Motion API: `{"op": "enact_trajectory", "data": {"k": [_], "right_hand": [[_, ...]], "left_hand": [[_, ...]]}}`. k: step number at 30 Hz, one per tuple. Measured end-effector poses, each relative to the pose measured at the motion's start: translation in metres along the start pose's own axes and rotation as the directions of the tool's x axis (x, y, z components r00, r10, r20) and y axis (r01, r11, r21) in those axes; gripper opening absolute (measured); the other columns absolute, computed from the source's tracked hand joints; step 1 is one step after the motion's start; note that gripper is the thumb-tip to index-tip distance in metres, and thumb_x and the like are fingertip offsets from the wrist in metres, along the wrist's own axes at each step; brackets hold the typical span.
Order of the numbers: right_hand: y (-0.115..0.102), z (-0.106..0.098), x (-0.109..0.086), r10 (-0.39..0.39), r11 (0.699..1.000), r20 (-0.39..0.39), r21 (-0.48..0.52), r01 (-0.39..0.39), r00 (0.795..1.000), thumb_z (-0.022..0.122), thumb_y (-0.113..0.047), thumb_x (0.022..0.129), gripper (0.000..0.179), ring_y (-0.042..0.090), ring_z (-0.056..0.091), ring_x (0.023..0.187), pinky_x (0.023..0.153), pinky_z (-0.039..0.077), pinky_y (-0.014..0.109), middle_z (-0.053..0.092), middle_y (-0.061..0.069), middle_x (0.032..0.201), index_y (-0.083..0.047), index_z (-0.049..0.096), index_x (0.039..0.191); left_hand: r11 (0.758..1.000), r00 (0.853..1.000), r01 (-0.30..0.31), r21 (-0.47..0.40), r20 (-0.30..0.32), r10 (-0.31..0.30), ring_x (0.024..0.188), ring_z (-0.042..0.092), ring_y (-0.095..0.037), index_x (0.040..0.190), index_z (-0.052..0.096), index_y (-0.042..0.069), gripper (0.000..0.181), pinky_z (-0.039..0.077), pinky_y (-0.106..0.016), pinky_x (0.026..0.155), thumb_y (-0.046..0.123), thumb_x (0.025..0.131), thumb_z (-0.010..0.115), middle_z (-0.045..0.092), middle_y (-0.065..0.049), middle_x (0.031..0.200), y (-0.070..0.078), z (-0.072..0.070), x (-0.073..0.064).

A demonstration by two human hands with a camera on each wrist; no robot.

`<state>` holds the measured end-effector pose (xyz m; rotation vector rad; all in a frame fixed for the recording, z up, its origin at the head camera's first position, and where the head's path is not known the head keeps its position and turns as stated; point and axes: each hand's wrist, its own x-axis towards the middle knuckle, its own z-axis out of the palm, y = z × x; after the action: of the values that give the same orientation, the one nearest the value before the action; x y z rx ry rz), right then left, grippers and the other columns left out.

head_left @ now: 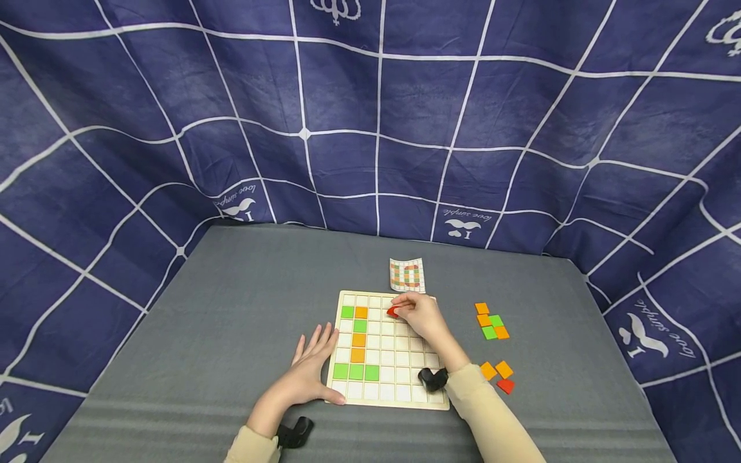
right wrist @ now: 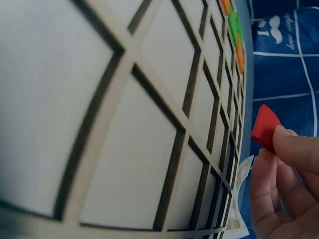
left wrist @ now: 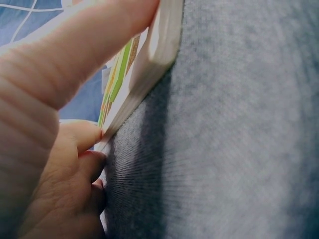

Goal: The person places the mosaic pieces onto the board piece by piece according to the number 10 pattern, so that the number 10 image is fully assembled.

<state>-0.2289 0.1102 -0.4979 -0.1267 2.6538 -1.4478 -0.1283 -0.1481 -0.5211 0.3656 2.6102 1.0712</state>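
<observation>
From where I stand, this looks like a curtained-off recording corner; whether it belongs to a home or a lab, I cannot tell. Navy cloth [head_left: 417, 96] with white grid lines hangs in loose folds behind the table's far edge and beside its left and right edges, walling it in like a booth. Crowns, moustaches and the words "love simple" are printed on it. Ribbed grey fabric covers the table [head_left: 231, 289], and small black gadgets [head_left: 433, 379] sit at a person's wrists [head_left: 265, 415].
</observation>
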Motion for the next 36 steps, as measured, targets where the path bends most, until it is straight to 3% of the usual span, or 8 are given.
{"op": "enact_trajectory", "data": {"k": [10,36], "right_hand": [[-0.003,0.007,0.003,-0.141,0.959,0.039,-0.243,0.147,0.989,0.072,-0.001,0.085,0.011,0.009,0.061,0.071,0.065,0.051,0.026,0.074,0.003,0.084,-0.011,0.076,0.085],[-0.003,0.015,0.007,-0.283,0.902,0.012,-0.338,0.270,0.959,0.077,0.000,0.080,0.010,0.016,0.059,0.076,0.070,0.051,0.028,0.066,0.001,0.079,-0.009,0.079,0.078]], "left_hand": [[1.000,1.000,0.008,0.001,0.000,-0.008,0.154,-0.001,-0.037,0.156,0.020,0.004,0.134,-0.009,-0.058,0.119,0.039,0.052,0.096,0.007,-0.015,0.165,0.000,0.001,0.001],[1.000,1.000,0.012,0.004,-0.009,-0.012,0.154,0.000,-0.037,0.157,0.020,0.004,0.135,-0.009,-0.057,0.120,0.037,0.050,0.097,0.007,-0.015,0.165,0.000,0.002,0.001]]}}
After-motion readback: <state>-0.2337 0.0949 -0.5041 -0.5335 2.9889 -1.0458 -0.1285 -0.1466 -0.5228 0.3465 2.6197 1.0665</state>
